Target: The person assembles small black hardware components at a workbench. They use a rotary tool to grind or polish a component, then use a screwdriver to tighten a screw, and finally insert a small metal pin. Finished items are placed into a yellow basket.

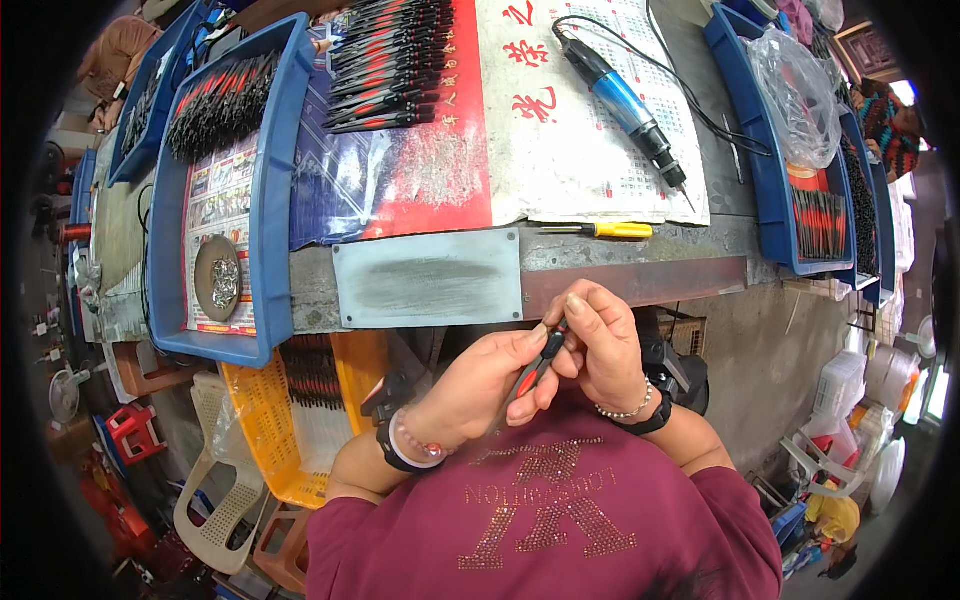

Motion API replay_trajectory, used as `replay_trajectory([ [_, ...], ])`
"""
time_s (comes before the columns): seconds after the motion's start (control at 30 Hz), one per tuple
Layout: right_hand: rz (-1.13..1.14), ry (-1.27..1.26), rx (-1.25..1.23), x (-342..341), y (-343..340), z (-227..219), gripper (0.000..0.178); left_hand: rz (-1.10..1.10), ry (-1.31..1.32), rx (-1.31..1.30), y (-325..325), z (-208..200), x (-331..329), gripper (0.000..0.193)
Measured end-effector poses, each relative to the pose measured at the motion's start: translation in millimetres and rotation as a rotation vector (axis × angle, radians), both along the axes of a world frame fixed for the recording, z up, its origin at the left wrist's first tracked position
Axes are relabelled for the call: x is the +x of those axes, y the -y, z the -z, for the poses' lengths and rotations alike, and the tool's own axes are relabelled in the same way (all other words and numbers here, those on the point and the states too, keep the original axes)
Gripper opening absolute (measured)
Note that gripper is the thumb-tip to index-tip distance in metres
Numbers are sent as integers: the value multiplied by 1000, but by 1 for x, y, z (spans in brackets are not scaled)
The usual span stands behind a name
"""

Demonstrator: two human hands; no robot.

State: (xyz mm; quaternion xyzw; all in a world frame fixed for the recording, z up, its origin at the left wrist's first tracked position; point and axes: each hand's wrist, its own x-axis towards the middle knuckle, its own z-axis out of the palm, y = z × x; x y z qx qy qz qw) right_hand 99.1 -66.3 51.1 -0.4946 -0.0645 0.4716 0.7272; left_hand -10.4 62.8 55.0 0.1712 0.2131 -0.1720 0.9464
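Note:
Close in front of my chest, a slim black-and-red hand tool [531, 377] slants between my two hands. Its exact kind cannot be made out. My left hand [475, 378] is closed around it, thumb along the black upper part. My right hand [608, 338] pinches at its upper end, where the fingers cover the tip. Just beyond my hands lies a pale metal plate [430, 278] with a dark rubbed patch. Past the plate, a yellow-handled screwdriver [620, 231] lies on the bench. Similar black-and-red tools [392, 65] are stacked in a row farther back.
A blue electric screwdriver [622, 103] with a cable rests on the papered bench. At left, a blue bin [267, 215] holds more tools and a round dish [216, 268] of small metal parts. Another blue bin [775, 200] stands right. A yellow crate [255, 440] sits below the bench.

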Motion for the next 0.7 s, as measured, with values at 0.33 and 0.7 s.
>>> replay_trajectory([
  [0.33,-185,50,-59,19,-16,-1,26,-185,76,17,17,10,-7,43],
  [0.7,-149,32,-54,14,-19,3,27,-187,63,-12,12,10,-8,41],
])
